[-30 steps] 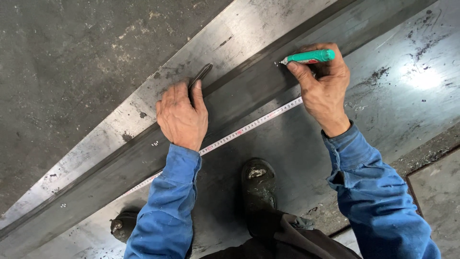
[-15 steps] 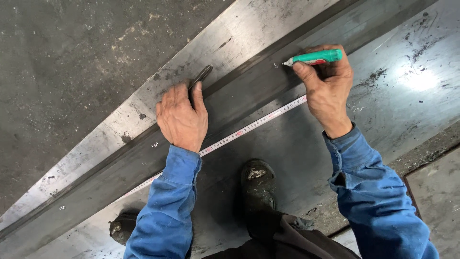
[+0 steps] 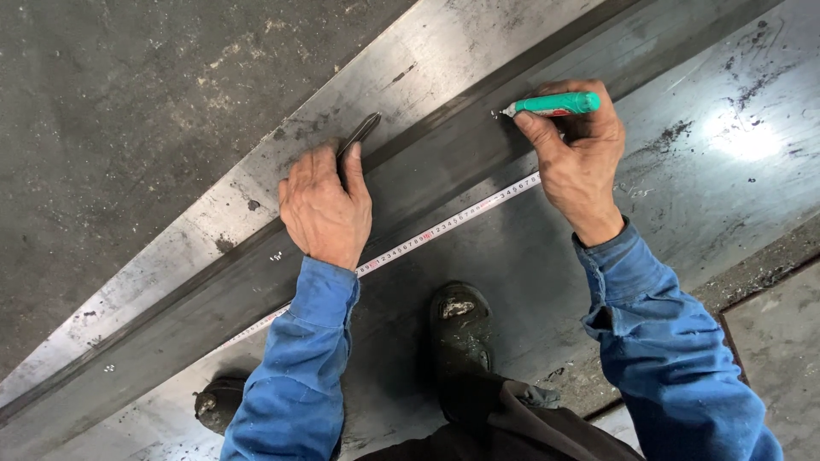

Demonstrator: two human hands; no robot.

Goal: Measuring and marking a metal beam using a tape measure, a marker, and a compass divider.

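Observation:
My right hand [image 3: 579, 158] grips a green marker pen [image 3: 553, 105] with its tip on a long dark steel bar [image 3: 444, 162] that runs diagonally across the steel plate [image 3: 683, 179]. My left hand [image 3: 326, 205] lies flat on the same bar, its fingers pinning a thin dark metal tool [image 3: 357, 137] against the edge. A white measuring tape [image 3: 444, 226] stretches along the plate from under my left wrist to beneath my right hand.
A lighter steel strip [image 3: 256, 183] lies beside the bar, with grey concrete floor [image 3: 128, 111] beyond it. My two dark shoes [image 3: 459, 320] [image 3: 218, 401] stand on the plate. The plate's edge and rough ground [image 3: 769, 256] are at the right.
My right hand with the marker has shifted very slightly along the bar; my left hand and the tape stay put.

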